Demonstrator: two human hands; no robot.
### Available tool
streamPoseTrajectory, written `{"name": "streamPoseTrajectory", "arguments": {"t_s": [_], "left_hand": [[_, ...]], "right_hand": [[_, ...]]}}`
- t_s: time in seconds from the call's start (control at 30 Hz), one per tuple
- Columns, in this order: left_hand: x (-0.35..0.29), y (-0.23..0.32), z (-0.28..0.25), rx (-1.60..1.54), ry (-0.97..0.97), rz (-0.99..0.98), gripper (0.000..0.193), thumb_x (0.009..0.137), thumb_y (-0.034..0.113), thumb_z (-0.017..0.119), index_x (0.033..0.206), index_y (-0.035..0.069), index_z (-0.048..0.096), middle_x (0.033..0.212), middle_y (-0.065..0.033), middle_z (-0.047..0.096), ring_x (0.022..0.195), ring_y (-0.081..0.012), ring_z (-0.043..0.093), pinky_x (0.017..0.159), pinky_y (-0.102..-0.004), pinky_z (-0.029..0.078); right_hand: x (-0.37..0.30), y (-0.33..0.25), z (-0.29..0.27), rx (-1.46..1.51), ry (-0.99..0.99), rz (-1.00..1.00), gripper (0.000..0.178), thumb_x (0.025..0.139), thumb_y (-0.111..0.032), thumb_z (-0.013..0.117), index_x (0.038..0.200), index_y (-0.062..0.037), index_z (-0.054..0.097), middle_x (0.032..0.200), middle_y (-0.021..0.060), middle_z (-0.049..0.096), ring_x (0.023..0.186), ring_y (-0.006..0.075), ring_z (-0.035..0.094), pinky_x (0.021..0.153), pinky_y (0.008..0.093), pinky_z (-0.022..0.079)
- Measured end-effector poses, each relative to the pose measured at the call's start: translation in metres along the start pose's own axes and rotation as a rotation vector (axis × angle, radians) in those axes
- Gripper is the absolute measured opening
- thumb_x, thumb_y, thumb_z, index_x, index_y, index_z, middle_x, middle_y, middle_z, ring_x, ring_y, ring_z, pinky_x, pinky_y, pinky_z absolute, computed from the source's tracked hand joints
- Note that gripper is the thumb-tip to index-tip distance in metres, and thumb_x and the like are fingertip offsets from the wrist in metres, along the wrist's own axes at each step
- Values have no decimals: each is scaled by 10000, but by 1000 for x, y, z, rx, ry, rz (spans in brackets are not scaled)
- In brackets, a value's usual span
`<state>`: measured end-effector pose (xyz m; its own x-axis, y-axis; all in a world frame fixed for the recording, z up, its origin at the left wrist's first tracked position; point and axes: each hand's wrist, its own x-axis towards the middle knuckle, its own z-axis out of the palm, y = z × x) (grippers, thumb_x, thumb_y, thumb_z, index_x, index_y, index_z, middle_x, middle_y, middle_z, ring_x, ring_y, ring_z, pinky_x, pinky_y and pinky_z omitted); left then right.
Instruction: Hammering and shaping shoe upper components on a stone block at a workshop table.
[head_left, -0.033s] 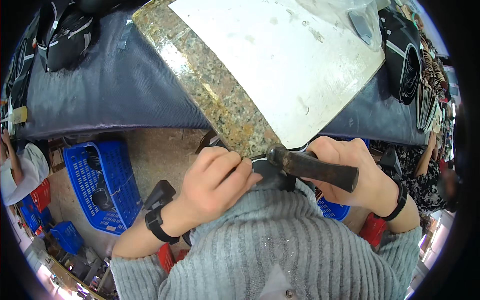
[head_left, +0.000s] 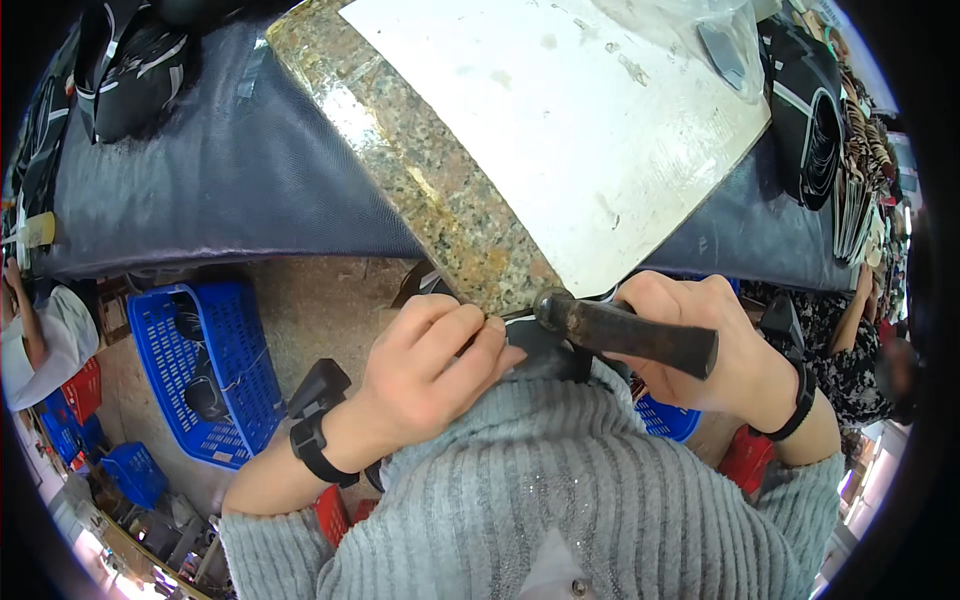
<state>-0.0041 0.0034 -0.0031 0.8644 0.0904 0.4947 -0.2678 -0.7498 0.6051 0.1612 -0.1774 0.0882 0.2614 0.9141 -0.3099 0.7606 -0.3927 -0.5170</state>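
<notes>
My right hand (head_left: 695, 325) is closed around a hammer (head_left: 645, 338), whose dark metal head reaches left across the near corner of a speckled stone slab (head_left: 440, 190). Its round face is at that corner's edge; most of the handle is hidden in my fist. My left hand (head_left: 425, 375) is closed, thumb and fingers pinching the edge of a black sheet-like piece (head_left: 540, 352) with a thin white trim, against the same corner. The piece hangs down between my hands in front of my grey sweater, and its full shape is hidden.
A white board (head_left: 570, 130) covers much of the slab, with a clear plastic bag (head_left: 715, 40) on it. The slab rests on a dark padded table (head_left: 230, 190). Stacked black pieces (head_left: 805, 110) lie at right. A blue basket (head_left: 255, 370) stands on the floor; other people sit at both sides.
</notes>
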Motion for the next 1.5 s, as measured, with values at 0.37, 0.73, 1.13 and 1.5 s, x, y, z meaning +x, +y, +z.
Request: {"name": "streamPoseTrajectory", "arguments": {"t_s": [0.37, 0.73, 1.13, 1.5], "left_hand": [[0, -4, 0, 62, 6, 128, 374, 594, 91, 809, 913, -5, 637, 864, -96, 567, 770, -256, 558, 634, -335, 487], [-2, -6, 2, 95, 6, 134, 370, 608, 104, 818, 924, 21, 644, 860, -83, 575, 779, -253, 560, 638, -334, 480], [0, 4, -12, -268, -41, -357, 282, 670, 41, 820, 880, 6, 635, 804, -93, 611, 713, -182, 601, 610, -277, 483], [28, -1, -8, -47, -167, -1, 286, 633, -28, 647, 915, 16, 622, 912, -89, 565, 812, -256, 558, 676, -344, 462]], "right_hand": [[8, -11, -15, -40, -142, 35, 256, 757, -200, 688, 864, -55, 507, 737, 115, 579, 653, 328, 619, 545, 411, 474], [15, -9, -5, -114, -9, -145, 218, 723, -67, 634, 819, -39, 440, 667, 81, 542, 562, 263, 604, 448, 350, 446], [5, -6, -6, -44, -77, -73, 236, 695, -45, 648, 823, -43, 450, 673, 81, 561, 561, 282, 605, 454, 370, 440], [-9, 3, -9, -32, 98, -88, 284, 738, -133, 706, 896, -29, 494, 666, 83, 573, 539, 274, 593, 455, 353, 448]]}}
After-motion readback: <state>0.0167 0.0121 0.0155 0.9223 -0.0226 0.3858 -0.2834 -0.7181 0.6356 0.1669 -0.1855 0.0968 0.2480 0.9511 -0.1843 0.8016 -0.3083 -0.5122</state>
